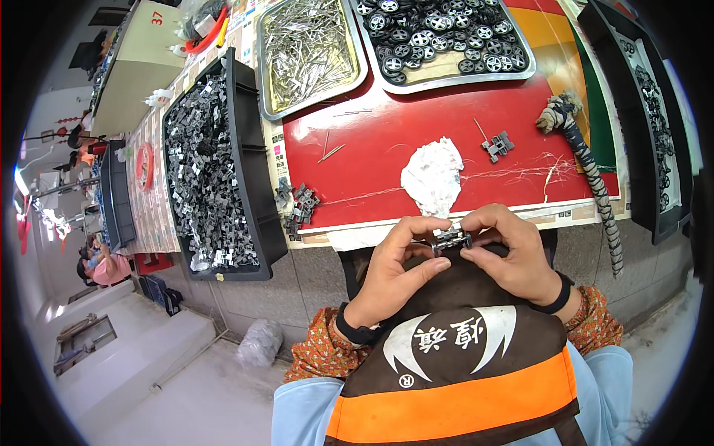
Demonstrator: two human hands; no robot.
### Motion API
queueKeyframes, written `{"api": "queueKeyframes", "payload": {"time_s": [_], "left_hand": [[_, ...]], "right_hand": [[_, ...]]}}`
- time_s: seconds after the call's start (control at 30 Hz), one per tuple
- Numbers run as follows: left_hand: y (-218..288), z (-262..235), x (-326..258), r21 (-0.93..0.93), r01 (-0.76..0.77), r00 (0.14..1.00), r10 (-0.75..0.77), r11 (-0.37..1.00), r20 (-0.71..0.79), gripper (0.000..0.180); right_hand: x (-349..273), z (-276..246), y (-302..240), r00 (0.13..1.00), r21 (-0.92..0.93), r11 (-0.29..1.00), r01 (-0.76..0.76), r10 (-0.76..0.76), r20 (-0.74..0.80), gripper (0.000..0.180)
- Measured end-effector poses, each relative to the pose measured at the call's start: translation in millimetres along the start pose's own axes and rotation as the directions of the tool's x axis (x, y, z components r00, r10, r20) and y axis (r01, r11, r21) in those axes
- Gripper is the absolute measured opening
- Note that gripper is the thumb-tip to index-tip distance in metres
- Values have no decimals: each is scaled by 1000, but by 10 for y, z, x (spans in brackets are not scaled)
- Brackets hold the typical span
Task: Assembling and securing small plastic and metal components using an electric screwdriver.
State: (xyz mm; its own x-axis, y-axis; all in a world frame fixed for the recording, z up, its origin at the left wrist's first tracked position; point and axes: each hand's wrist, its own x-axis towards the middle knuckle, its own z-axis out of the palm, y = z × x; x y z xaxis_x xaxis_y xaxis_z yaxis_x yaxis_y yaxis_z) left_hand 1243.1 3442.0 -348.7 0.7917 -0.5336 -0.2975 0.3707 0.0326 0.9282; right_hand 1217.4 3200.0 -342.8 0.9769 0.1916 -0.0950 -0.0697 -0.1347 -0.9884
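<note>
The tabletop, covered in glossy red, spreads ahead of the person. Taking the hands as the dial's centre, a deep black plastic bin heaped with small grey pieces stands between nine and ten o'clock. A rectangular metal tray of black spoked wheels sits at twelve, a second metal tray of thin silvery pins at eleven. The left hand reaches in from between seven and eight o'clock, the right hand from four; both angle inward, thumbs below index fingers, narrowly pinching one small dark-grey part between them. Crumpled white material lies just beyond, at twelve; a loose grey plastic part rests at one.
</note>
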Motion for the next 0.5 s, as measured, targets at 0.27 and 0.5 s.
{"api": "queueKeyframes", "payload": {"time_s": [0.27,0.5], "left_hand": [[18,-12,-3,216,-102,995,103,971,8,53],[48,26,-24,187,-101,992,112,977,-53,58]], "right_hand": [[9,-21,74,984,218,959,-179,172,49,36],[37,-38,72,974,251,942,-224,211,77,36]]}}
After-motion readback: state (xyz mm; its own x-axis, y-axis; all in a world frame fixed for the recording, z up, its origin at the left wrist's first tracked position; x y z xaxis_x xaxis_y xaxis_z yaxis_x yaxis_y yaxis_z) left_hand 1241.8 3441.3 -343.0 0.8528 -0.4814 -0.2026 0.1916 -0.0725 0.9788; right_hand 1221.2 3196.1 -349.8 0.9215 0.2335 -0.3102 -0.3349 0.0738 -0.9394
